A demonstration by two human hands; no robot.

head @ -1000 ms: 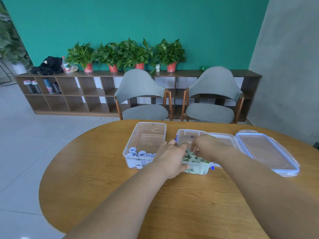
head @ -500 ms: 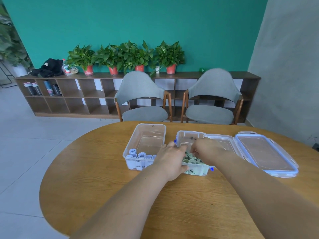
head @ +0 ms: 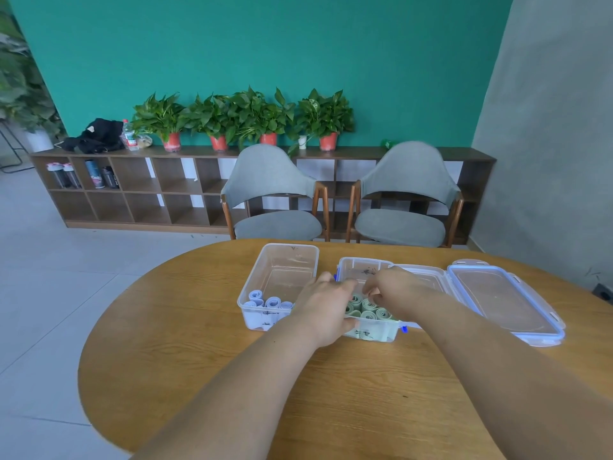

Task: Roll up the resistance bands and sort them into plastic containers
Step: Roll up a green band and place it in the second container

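Two clear plastic containers stand side by side on the round wooden table point(head: 205, 360). The left container point(head: 265, 260) holds a few rolled pale blue bands point(head: 269, 302) at its near end. Several rolled green bands point(head: 369, 308) fill the near end of the right container point(head: 363, 264). My left hand point(head: 326, 310) grips the right container's near left corner, thumb on its front wall and fingers over the rim. My right hand point(head: 393, 290) reaches in from the right, fingertips curled down and pinching a green roll. Its far end shows bare.
Two blue-edged clear lids point(head: 497, 300) lie flat right of the containers, one partly under the other. Two grey chairs point(head: 272, 200) stand at the table's far side, before a low shelf with potted plants point(head: 252, 117). Bare tabletop lies near me.
Both hands stay at the right container. My right hand's fingertips have dipped slightly lower onto the green rolls. The left hand keeps its hold.
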